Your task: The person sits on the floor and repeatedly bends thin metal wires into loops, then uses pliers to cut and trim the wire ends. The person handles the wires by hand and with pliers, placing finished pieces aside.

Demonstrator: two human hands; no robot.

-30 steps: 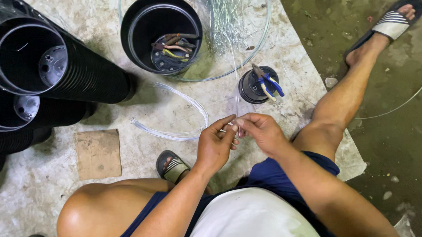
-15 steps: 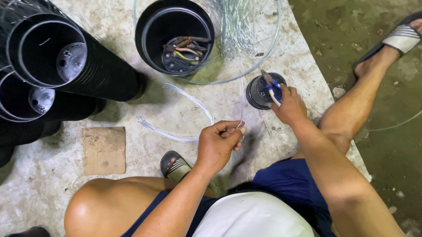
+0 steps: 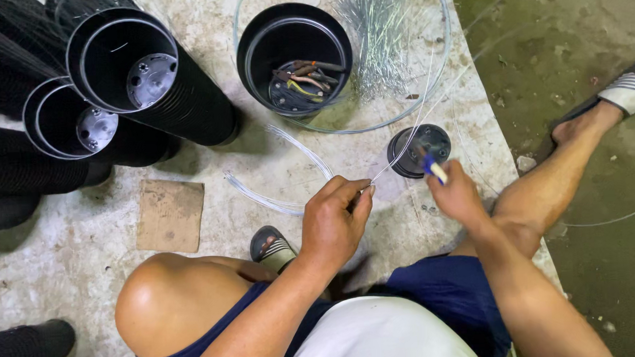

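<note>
My left hand pinches the end of a thin clear wire that runs up toward a bundle of wires. My right hand is closed around a blue-and-white-handled tool, right at a small black pot on the concrete floor. The two hands are apart, the right one further forward by the small pot.
A large black pot holds several coloured-handled tools. Stacked black pots lie at the left. Clear tubing curves across the floor, a cardboard piece lies near my knee, and my sandalled foot reaches right.
My hands were together on the wire. The right hand then left it, reached to the small black pot and took hold of the tool there. The left hand kept the wire.
</note>
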